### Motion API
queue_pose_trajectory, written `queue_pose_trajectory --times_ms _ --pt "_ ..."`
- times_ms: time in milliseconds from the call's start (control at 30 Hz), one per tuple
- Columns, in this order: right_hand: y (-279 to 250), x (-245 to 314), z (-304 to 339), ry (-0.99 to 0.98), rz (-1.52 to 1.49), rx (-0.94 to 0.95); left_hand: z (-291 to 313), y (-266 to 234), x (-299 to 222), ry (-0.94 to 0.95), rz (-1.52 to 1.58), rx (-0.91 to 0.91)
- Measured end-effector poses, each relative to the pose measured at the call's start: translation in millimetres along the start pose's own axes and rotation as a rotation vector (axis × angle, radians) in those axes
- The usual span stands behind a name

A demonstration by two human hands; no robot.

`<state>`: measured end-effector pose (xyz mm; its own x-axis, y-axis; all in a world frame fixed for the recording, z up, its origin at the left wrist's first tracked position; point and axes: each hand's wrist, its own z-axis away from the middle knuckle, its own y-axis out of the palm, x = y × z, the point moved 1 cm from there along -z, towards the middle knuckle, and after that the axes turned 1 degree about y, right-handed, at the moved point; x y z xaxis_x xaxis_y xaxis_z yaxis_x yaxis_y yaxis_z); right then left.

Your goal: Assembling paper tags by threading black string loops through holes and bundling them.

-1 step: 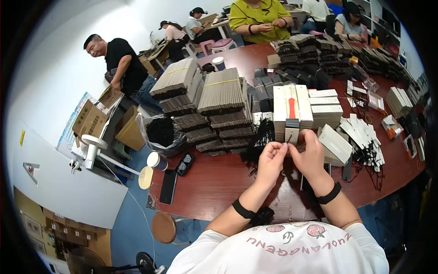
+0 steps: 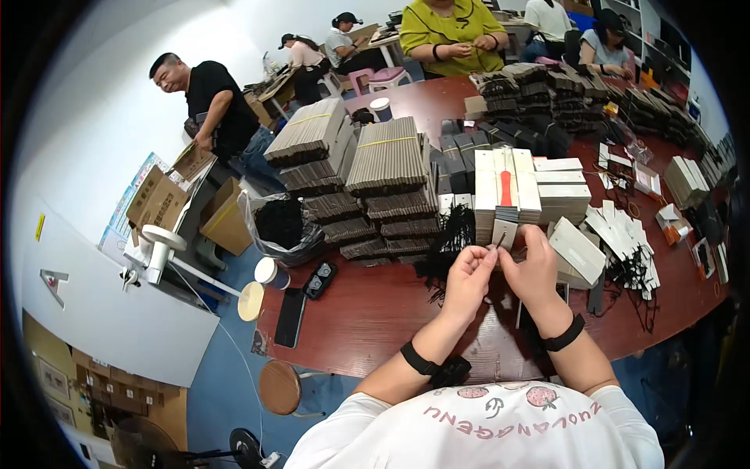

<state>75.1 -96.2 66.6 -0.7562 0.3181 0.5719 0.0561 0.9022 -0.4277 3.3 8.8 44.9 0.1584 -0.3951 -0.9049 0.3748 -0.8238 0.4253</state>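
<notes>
My left hand (image 2: 470, 280) and my right hand (image 2: 533, 272) meet over the table, both closed in a pinch with their fingertips nearly touching. Between them a thin dark cord (image 2: 502, 238) rises against a pale card tag (image 2: 504, 228); the fingers hide its ends. Just beyond stands a block of stacked white card tags (image 2: 487, 181) with a red strip (image 2: 505, 187) on top. Left of my hands lies a bunch of black cords (image 2: 453, 238). By my right hand rests a tilted stack of white tags (image 2: 576, 252).
Tall banded stacks of grey card (image 2: 388, 160) stand to the left. A phone (image 2: 290, 317), a black case (image 2: 320, 279) and a paper cup (image 2: 271, 273) lie near the left edge. Loose white strips (image 2: 621, 234) and cords spread at right. A person in yellow-green (image 2: 453, 35) works across the table.
The whole view has shifted slightly, so the table and its stacks appear a little farther right. My hands keep the same pinch by the pale tag.
</notes>
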Motion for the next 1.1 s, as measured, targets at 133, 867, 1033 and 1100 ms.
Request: queue_pose_trajectory --times_ms 133,867,1033,1100 --pt "4.4 2.8 2.5 0.048 0.008 -0.009 5.3 -5.1 -2.3 0.009 -0.006 0.010" --pt "5.3 -1.8 2.4 0.011 -0.015 -0.099 2.6 -15.7 7.2 0.546 -0.745 -0.065" --pt "4.1 -1.5 6.7 0.038 -0.007 -0.071 1.0 -10.1 7.3 0.516 -0.771 -0.040" --pt "5.5 -4.6 8.2 0.030 -0.015 -0.077 0.8 -10.8 9.0 0.527 -0.749 -0.026"
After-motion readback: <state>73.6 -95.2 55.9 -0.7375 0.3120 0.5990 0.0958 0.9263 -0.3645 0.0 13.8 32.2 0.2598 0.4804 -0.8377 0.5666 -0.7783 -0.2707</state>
